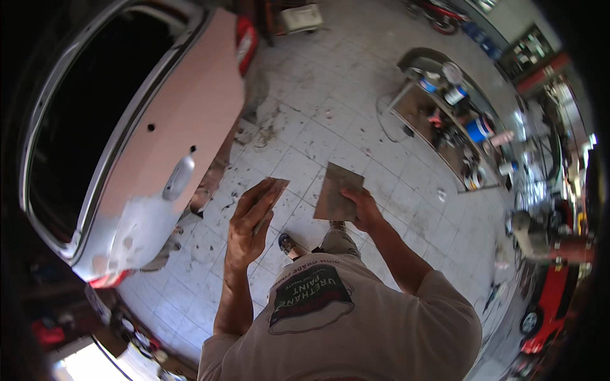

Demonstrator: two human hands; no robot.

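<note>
My left hand (pixel 248 219) is closed on a small, thin, flat brownish piece (pixel 278 187), seen nearly edge-on between the fingers; its exact kind cannot be made out. To its right, my right hand (pixel 364 208) grips the right edge of a flat, grey-brown rectangular plate (pixel 332 195), thumb on its upper face. The two held pieces are apart, both in front of my chest above the tiled floor. Off to the left stands a car body (pixel 181 108) with a pinkish coat, a grey-white patch low down and a handle recess. Neither hand touches it.
A workbench (pixel 416 130) stands at the right with a blue-labelled can (pixel 480 129), other cans and clutter on it. Light grey floor tiles (pixel 305 136) with dark debris lie between car and bench. Farther off are a red motorcycle (pixel 445 22) and a red car (pixel 548 298).
</note>
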